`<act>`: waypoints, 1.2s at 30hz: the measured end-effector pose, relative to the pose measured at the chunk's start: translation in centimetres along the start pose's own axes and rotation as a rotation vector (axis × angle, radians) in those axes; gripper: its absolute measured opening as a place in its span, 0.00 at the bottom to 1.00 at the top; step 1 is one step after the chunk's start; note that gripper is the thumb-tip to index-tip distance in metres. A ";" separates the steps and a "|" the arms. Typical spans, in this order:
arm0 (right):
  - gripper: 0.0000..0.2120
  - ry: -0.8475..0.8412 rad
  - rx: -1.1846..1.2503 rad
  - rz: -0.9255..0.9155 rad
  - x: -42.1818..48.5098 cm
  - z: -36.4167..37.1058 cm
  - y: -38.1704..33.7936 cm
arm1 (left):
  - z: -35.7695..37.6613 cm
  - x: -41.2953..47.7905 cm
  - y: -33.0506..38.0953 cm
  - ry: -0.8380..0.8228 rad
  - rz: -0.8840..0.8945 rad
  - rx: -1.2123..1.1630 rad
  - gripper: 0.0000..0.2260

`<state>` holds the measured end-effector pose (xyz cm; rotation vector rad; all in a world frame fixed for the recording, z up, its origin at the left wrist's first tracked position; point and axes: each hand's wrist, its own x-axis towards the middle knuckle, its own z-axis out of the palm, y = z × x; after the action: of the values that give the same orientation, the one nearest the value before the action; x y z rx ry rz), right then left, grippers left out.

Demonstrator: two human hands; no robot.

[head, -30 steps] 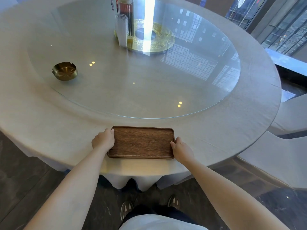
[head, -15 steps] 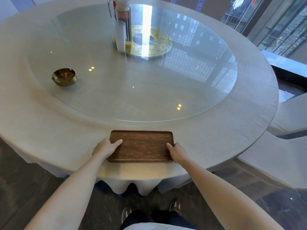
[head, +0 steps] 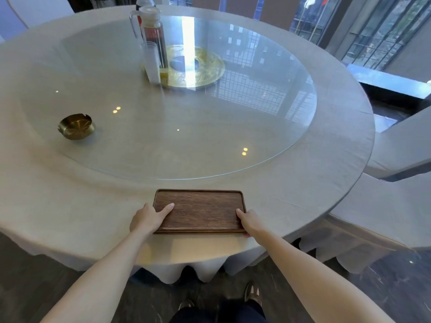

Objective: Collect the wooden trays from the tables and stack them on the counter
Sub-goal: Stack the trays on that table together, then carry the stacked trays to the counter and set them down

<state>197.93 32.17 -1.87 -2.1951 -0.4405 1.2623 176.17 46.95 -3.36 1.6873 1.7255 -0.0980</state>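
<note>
A dark wooden tray [head: 203, 209] lies flat near the front edge of a round table [head: 70, 206] covered in grey cloth. My left hand [head: 148, 217] grips the tray's left end, with the thumb lying on its inside surface. My right hand [head: 249, 221] holds the tray's right end, its thumb on the rim and its fingers under the edge. The tray is empty.
A glass turntable [head: 210, 136] fills the middle of the table. On it stand a brass ashtray [head: 76, 126], a glass pitcher [head: 151, 36], a stack of clear cups [head: 152, 64] and a gold disc [head: 196, 66]. Covered chairs [head: 396, 206] stand to the right.
My left thumb has slid from the tray's edge onto its inside surface. My right hand has closed further over the right end. The tray has hardly shifted on the cloth.
</note>
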 end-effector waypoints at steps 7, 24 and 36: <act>0.16 0.146 0.165 0.027 -0.9 -4.3 2.2 | 1.3 -1.0 6.3 0.002 0.125 0.016 0.31; 0.16 0.672 0.482 0.025 -7.0 -32.2 13.7 | 14.8 -14.9 36.3 -0.191 0.651 0.122 0.30; 0.14 1.040 0.596 0.127 -16.3 -53.7 28.9 | 31.3 -34.0 55.9 -0.422 1.012 0.122 0.24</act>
<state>236.31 -15.80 12.73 -2.0098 0.4407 0.1214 236.15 10.14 14.27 2.2349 0.4556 -0.0784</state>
